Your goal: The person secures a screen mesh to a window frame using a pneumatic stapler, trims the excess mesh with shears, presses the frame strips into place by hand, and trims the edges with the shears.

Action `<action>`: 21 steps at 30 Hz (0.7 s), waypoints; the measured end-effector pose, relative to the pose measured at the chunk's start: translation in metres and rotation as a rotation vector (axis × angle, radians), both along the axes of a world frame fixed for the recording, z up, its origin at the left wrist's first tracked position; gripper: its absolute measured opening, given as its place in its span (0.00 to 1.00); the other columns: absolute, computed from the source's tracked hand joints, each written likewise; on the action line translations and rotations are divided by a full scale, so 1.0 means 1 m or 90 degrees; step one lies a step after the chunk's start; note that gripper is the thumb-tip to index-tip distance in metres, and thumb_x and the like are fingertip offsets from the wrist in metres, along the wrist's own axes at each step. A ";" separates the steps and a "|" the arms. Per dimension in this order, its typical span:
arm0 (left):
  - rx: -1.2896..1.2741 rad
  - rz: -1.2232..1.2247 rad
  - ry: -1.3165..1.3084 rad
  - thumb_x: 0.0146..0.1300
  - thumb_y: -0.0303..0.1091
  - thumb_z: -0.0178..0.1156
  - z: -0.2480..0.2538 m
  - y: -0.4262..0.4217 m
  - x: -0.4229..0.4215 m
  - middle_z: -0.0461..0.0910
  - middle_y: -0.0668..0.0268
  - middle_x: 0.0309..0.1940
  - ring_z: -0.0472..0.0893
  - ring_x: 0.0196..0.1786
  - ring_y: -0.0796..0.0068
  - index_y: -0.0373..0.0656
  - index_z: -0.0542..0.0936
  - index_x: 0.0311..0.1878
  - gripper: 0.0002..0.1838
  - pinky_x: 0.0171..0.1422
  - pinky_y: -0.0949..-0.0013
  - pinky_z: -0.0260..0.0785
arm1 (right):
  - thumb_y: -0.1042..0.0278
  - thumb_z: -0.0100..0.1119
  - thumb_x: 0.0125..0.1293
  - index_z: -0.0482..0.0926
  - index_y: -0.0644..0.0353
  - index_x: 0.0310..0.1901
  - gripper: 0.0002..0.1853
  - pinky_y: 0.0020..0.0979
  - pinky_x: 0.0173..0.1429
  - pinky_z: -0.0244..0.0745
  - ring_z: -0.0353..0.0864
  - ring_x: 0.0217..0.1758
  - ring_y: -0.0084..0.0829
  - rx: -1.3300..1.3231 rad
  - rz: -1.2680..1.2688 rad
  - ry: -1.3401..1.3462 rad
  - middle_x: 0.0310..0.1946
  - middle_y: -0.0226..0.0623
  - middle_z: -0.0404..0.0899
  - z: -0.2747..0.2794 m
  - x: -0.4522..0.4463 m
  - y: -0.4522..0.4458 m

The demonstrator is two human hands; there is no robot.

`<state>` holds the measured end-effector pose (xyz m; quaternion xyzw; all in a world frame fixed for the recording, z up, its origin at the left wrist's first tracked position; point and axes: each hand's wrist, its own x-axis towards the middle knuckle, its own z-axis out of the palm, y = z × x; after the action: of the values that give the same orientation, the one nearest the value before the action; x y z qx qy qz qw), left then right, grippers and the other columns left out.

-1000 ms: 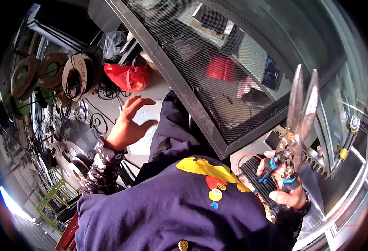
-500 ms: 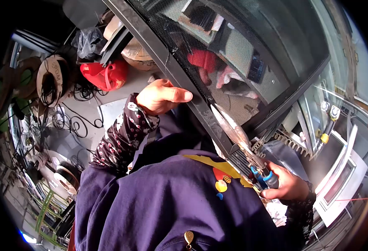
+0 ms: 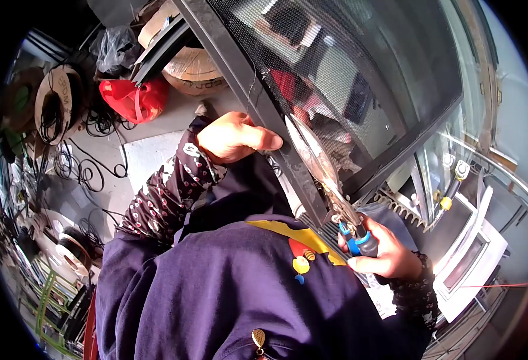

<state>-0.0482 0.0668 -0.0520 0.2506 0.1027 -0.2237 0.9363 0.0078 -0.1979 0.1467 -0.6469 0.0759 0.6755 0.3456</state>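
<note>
My left hand point(image 3: 237, 139) is closed on the near side bar of a dark frame point(image 3: 231, 63), thumb on top and the other fingers mostly hidden below. Black mesh point(image 3: 330, 66) fills this frame. In my right hand point(image 3: 390, 249) is a pair of long-bladed shears point(image 3: 315, 156) with blue and black handles. The blades lie along the inner edge of the bar, tips pointing up toward the thumb of my left hand. Whether the blades are parted is hard to see. A thin dark strand point(image 3: 252, 87) curves over the bar above my left hand.
Behind on the left stand cardboard reels point(image 3: 60, 105) with black cord, a red bag point(image 3: 133, 99) and dark strips point(image 3: 162, 51). Tangled cord lies on the floor. At right are a coiled hose point(image 3: 405, 210), a yellow-banded tool point(image 3: 450, 195) and a white framed panel point(image 3: 477, 267).
The view has shifted slightly. My right hand and the shears have moved up along the bar, bringing the tips nearer my left hand. My left hand keeps its hold on the frame.
</note>
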 end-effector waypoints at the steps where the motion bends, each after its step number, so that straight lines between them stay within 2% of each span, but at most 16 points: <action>1: -0.003 0.005 -0.001 0.52 0.20 0.63 0.001 -0.001 0.000 0.80 0.67 0.39 0.77 0.43 0.77 0.35 0.78 0.47 0.17 0.49 0.72 0.67 | 0.78 0.60 0.54 0.68 0.60 0.57 0.26 0.23 0.42 0.68 0.72 0.38 0.17 -0.003 0.005 -0.001 0.38 0.27 0.72 -0.003 -0.002 -0.001; 3: -0.019 0.021 -0.007 0.52 0.21 0.64 0.004 -0.002 0.001 0.80 0.66 0.39 0.77 0.42 0.76 0.35 0.79 0.46 0.15 0.48 0.73 0.67 | 0.78 0.60 0.54 0.69 0.60 0.53 0.23 0.22 0.42 0.68 0.72 0.38 0.17 0.050 0.004 -0.018 0.37 0.26 0.72 -0.008 -0.007 -0.006; 5: -0.028 0.030 -0.013 0.52 0.21 0.64 0.002 -0.004 0.001 0.81 0.65 0.39 0.77 0.43 0.76 0.34 0.79 0.46 0.16 0.49 0.72 0.67 | 0.77 0.59 0.54 0.70 0.60 0.50 0.20 0.23 0.42 0.67 0.71 0.38 0.17 0.030 -0.038 0.011 0.36 0.25 0.71 -0.007 -0.013 -0.006; 9: -0.043 0.056 -0.006 0.51 0.21 0.64 0.009 -0.006 0.004 0.81 0.62 0.41 0.78 0.45 0.73 0.34 0.79 0.46 0.16 0.52 0.70 0.68 | 0.75 0.60 0.54 0.68 0.61 0.56 0.25 0.27 0.46 0.69 0.72 0.41 0.19 0.066 -0.012 -0.052 0.37 0.25 0.72 -0.015 -0.019 -0.014; 11: -0.045 0.041 0.008 0.51 0.20 0.64 0.004 -0.003 0.002 0.81 0.62 0.41 0.78 0.45 0.72 0.33 0.78 0.46 0.17 0.53 0.69 0.68 | 0.75 0.60 0.54 0.64 0.62 0.62 0.31 0.28 0.49 0.69 0.73 0.42 0.21 0.056 0.042 -0.112 0.40 0.26 0.74 -0.018 -0.018 -0.020; 12: -0.046 0.019 0.028 0.51 0.20 0.64 0.001 -0.001 0.001 0.81 0.61 0.42 0.78 0.46 0.71 0.32 0.78 0.47 0.17 0.54 0.68 0.68 | 0.74 0.60 0.54 0.60 0.63 0.65 0.34 0.30 0.53 0.69 0.74 0.45 0.24 0.055 0.058 -0.118 0.45 0.29 0.75 -0.019 -0.018 -0.021; 15: -0.047 0.022 0.001 0.50 0.19 0.63 -0.003 -0.002 0.002 0.81 0.60 0.42 0.79 0.45 0.70 0.32 0.77 0.48 0.19 0.54 0.68 0.69 | 0.74 0.60 0.55 0.60 0.64 0.65 0.34 0.32 0.56 0.68 0.74 0.49 0.26 0.027 -0.001 -0.023 0.50 0.31 0.75 -0.012 -0.015 -0.014; 19: -0.084 0.045 -0.043 0.50 0.18 0.63 -0.007 -0.004 0.004 0.81 0.59 0.42 0.79 0.45 0.69 0.32 0.77 0.49 0.20 0.53 0.68 0.70 | 0.76 0.59 0.56 0.61 0.62 0.65 0.33 0.30 0.55 0.69 0.74 0.48 0.23 0.000 0.015 -0.063 0.48 0.31 0.75 -0.016 -0.024 -0.035; 21: -0.068 0.043 -0.058 0.50 0.17 0.62 -0.017 -0.009 0.005 0.80 0.57 0.45 0.80 0.47 0.66 0.32 0.76 0.51 0.21 0.53 0.67 0.71 | 0.78 0.59 0.57 0.61 0.60 0.65 0.33 0.24 0.48 0.69 0.73 0.44 0.17 0.043 -0.051 -0.007 0.46 0.28 0.74 -0.013 -0.023 -0.026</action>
<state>-0.0433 0.0575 -0.0692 0.2064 0.0561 -0.1857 0.9591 -0.0153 -0.2244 0.1340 -0.6350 0.0774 0.6598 0.3943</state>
